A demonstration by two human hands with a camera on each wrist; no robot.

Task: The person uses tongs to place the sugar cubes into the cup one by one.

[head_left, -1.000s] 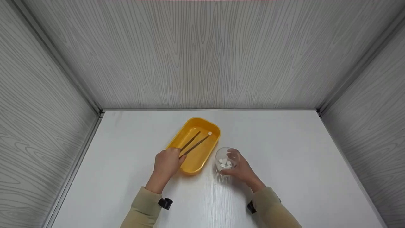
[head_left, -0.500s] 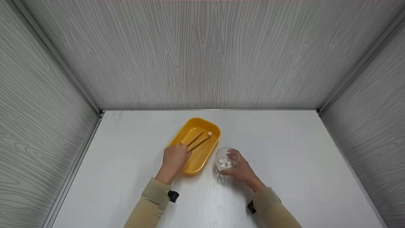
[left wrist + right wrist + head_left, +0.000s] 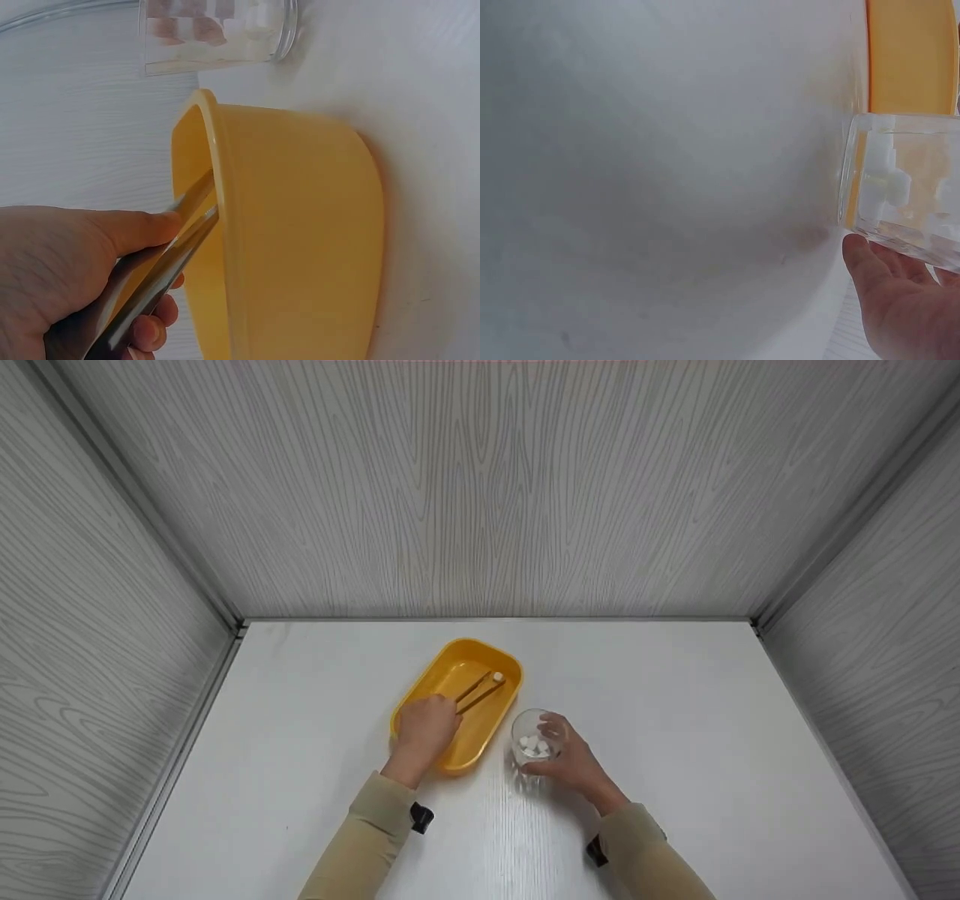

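In the head view my left hand (image 3: 427, 730) grips metal tongs (image 3: 154, 292) over the yellow tray (image 3: 472, 739). The two tips of the tongs reach into the tray, one on either side of a small white cube (image 3: 498, 677) near its far right corner. Whether the tips touch the cube cannot be made out. My right hand (image 3: 571, 757) holds a clear glass (image 3: 529, 721) around its right side, thumb at the front. Several white cubes (image 3: 534, 746) lie at the bottom of the glass, which stands upright on the table just right of the tray.
A white tabletop (image 3: 660, 712) carries the tray and the glass. Grey wood-grain panels (image 3: 480, 495) rise at the back and on both sides. The tray's raised rim (image 3: 214, 142) stands between the tongs and the glass.
My left hand has moved right and away from me, carrying the tongs until their tips flank the cube in the tray. The right hand and the glass have stayed in place.
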